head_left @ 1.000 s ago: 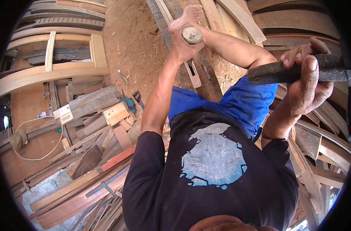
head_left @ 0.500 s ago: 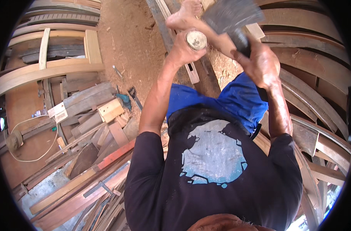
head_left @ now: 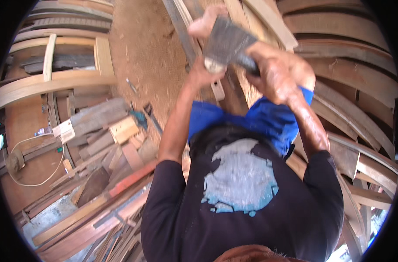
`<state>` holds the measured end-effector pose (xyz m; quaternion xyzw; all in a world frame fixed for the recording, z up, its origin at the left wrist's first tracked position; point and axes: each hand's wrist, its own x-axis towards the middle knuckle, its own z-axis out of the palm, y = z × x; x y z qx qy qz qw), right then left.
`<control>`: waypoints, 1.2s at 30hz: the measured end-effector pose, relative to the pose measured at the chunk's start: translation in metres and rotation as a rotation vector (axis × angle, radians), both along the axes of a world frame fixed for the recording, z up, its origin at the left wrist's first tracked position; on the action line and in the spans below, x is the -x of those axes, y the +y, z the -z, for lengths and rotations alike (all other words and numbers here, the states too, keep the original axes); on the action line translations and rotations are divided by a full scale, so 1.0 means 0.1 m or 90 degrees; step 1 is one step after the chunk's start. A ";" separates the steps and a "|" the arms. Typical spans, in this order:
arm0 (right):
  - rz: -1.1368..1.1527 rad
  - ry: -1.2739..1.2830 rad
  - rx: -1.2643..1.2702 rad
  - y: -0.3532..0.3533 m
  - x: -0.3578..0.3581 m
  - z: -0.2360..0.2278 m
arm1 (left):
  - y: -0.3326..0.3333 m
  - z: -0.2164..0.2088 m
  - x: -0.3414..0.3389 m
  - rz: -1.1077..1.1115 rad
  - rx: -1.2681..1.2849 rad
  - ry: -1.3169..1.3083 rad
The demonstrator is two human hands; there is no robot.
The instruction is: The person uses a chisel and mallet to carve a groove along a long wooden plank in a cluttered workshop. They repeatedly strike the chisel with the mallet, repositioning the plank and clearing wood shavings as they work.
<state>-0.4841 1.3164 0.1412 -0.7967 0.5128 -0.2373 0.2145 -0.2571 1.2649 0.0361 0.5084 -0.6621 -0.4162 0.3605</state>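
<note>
1. The right hand [head_left: 279,76], at about one o'clock in the head view, has its fingers wrapped tight around the dark handle of a hammer [head_left: 227,43]. The grey hammer head sits directly on the round, pale butt end of a chisel [head_left: 214,66].
2. The left hand [head_left: 203,72] is closed in a fist around the chisel shaft just under that butt end, at about twelve o'clock. The shaft itself is hidden inside the fist.
3. The chisel points down toward a long wooden plank [head_left: 234,94] that runs from twelve o'clock toward the person's blue shorts [head_left: 255,120].
4. Judging by the pose, a blow is landing, so the cutting looks to be under way. The cut itself is hidden behind the hands, so how deep it is, or how much is left, cannot be told.
5. Scrap boards [head_left: 98,135] lie heaped at nine o'clock; curved timber ribs [head_left: 351,83] stack at three o'clock, and sawdust covers the dirt floor [head_left: 142,48].
</note>
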 end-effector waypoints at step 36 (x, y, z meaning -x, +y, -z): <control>0.118 -0.431 0.220 -0.14 -0.10 -0.40 | 0.02 -0.20 0.04 -0.024 0.099 0.019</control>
